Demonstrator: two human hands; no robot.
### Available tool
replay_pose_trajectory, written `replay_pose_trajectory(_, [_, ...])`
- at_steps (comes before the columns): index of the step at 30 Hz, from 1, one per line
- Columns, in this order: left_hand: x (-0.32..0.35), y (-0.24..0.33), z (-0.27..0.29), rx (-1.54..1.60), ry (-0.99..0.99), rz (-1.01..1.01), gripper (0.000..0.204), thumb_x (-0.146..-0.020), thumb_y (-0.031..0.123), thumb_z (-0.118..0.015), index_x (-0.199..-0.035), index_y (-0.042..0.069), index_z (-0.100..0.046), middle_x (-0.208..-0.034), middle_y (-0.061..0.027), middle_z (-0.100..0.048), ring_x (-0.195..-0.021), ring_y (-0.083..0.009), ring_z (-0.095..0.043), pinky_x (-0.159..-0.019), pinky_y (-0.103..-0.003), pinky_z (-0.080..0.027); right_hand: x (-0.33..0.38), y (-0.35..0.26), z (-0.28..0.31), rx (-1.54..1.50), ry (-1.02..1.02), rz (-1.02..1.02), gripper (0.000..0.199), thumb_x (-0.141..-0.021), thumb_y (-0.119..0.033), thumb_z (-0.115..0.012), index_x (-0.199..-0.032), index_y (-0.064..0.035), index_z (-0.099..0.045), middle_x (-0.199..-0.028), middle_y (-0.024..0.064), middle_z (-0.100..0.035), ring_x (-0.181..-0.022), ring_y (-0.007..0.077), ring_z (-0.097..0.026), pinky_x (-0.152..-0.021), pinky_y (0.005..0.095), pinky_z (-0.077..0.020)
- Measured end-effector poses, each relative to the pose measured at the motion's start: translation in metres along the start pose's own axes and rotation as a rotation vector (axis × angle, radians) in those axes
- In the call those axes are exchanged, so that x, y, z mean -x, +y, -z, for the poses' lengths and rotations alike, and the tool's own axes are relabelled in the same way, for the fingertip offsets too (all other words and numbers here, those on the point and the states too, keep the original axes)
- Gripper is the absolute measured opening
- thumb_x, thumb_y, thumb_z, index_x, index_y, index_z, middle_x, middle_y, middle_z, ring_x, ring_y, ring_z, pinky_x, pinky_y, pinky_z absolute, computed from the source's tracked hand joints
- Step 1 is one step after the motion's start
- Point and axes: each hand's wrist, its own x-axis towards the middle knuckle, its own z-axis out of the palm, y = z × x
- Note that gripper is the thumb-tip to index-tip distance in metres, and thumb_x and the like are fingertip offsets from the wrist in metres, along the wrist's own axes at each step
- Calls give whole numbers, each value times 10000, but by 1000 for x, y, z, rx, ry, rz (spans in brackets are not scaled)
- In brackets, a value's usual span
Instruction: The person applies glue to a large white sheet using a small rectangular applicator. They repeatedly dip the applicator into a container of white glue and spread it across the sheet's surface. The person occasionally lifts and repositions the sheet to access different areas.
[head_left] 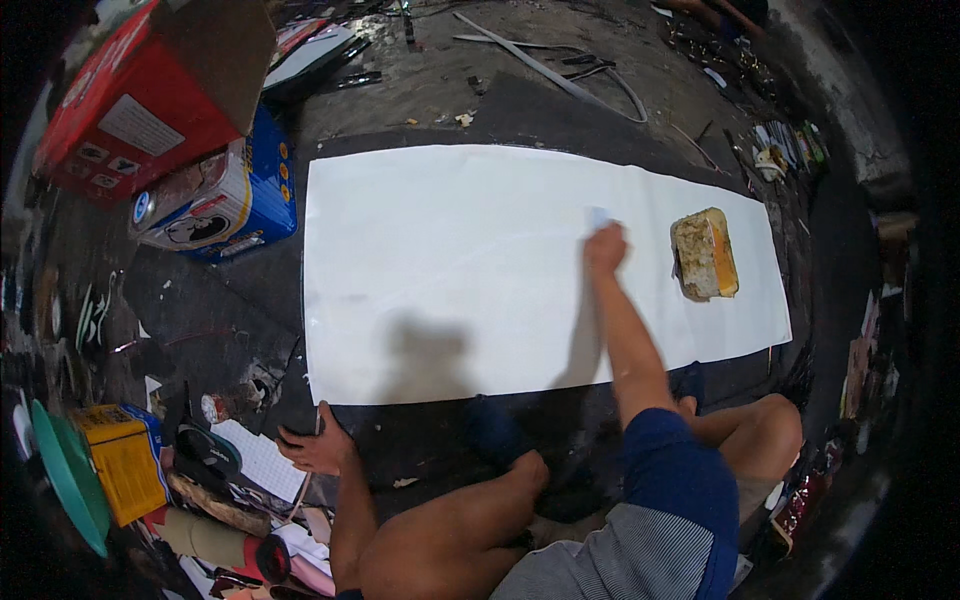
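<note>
A large white sheet [450, 270] lies flat on the dark floor in front of me. My right hand [606, 246] reaches out over its middle right and presses a small pale scraper or cloth [597, 216] against it. My left hand [318, 446] rests on the floor at the sheet's near left corner, fingers curled around a small dark thing I cannot identify. A worn yellow block [706, 254], stained on top, sits on the sheet to the right of my right hand. My knees and legs show at the bottom.
A red carton [140, 95] and a blue-and-white box [225, 195] stand at the back left. A yellow box [128, 460], a green bowl [65, 480], paper and rolls crowd the lower left. Strips and scraps lie beyond the sheet.
</note>
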Motion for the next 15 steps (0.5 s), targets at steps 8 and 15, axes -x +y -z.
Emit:
replay_pose_trajectory(8, [0, -3, -7, 25, 4, -57, 994, -710, 741, -646, -1404, 74, -395, -1392, -183, -393, -1326, -354, -376, -1064, -519, -325, -22, -103, -60, -124, 92, 131, 169, -803, -77, -519, -946, -10, -577, -830, 209, -655, -771, 401, -646, -679, 493, -516])
replay_pose_trajectory(15, [14, 23, -9, 73, -60, -73, 970, -706, 716, -666, -1393, 82, -406, -1402, -161, -398, -1326, -338, -382, -1072, -506, -320, 184, -357, -121, -411, -572, 813, 152, -823, -37, -514, -938, 32, -588, -918, 257, -637, -853, 408, -632, -795, 503, -504])
